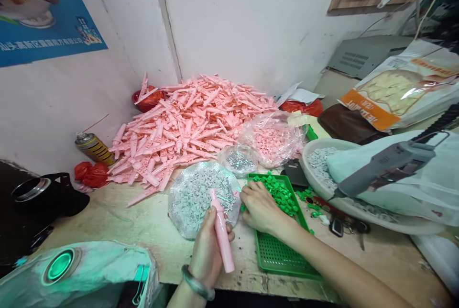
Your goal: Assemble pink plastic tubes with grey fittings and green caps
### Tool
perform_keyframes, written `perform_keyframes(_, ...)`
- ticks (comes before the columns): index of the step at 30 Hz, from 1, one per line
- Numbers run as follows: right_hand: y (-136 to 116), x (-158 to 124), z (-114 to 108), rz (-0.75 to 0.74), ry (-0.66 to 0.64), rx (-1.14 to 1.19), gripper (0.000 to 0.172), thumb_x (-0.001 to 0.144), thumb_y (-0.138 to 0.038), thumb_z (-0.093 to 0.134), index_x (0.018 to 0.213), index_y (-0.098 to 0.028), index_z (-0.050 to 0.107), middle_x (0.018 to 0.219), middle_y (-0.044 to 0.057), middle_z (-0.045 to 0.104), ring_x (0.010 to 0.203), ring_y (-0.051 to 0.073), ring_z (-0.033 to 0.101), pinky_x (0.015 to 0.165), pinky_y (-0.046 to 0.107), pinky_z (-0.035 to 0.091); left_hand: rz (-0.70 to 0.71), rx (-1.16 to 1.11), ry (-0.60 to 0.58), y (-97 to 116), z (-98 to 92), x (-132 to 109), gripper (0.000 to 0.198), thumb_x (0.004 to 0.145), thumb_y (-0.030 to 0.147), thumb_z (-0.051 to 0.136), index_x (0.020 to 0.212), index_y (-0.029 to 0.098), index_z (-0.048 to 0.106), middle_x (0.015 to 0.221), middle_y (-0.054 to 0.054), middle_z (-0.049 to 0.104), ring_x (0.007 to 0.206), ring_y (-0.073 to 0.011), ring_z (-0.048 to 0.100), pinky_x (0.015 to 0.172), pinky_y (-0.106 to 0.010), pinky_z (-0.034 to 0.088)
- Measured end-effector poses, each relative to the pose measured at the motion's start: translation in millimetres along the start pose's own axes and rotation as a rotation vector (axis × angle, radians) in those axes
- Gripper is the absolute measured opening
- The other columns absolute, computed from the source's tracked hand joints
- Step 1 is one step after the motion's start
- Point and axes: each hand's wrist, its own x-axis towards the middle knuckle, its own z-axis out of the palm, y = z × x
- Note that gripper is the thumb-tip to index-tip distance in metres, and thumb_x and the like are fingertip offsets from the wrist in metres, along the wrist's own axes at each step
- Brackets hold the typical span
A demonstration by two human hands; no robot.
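My left hand [209, 247] is wrapped round a pink plastic tube [224, 237], its narrow end pointing up and away from me. Just beyond it lies a clear plastic bag of small grey parts [193, 198], with some thin metal pins at its right side. My right hand [261, 206] reaches over the left edge of a green perforated tray [283, 253]. Its fingers are pinched together, and a bit of green shows below them, but what they hold is hidden. Small green plastic pieces [281, 193] are heaped in the far part of the tray.
A large pile of pink tubes [186, 126] stands against the wall. Beside it are a bag of small pink parts [270, 140] and a bag of metal pins [238, 159]. An electric screwdriver [387, 167] hangs over a white basin [322, 148] at right. A spray can [93, 148] stands left.
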Motion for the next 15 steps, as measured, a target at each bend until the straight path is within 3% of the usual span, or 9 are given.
perform_keyframes(4,-13,-23,-8,0.103,0.053,0.421,0.009,0.075,-0.011,0.058,0.076,-0.019,0.062,0.071,0.001,0.063,0.071,0.018,0.056,0.069,0.028,0.038,0.008,-0.004,0.008,-4,-0.4,2,0.021,0.092,0.036,0.053,0.095,0.016,0.052,0.072,0.000,0.051,0.057,-0.0115,0.051,0.052,-0.023,0.044)
perform_keyframes(10,-35,-40,1,0.182,0.157,1.140,0.011,0.083,-0.023,0.056,0.075,-0.020,0.063,0.076,0.001,0.066,0.072,0.017,0.062,0.070,0.029,0.049,0.152,0.041,-0.028,-17,-0.7,4,0.038,0.082,0.048,0.066,0.101,0.018,0.053,0.071,0.003,0.049,0.058,-0.0094,0.049,0.052,-0.021,0.042)
perform_keyframes(15,-39,-41,14,0.284,0.077,1.516,0.023,0.078,-0.036,0.066,0.093,-0.019,0.071,0.072,0.002,0.070,0.068,0.019,0.067,0.068,0.032,0.055,0.150,0.080,-0.042,-20,-2.3,4,0.042,0.080,0.048,0.068,0.106,0.018,0.053,0.076,0.001,0.054,0.062,-0.0115,0.054,0.055,-0.022,0.045)
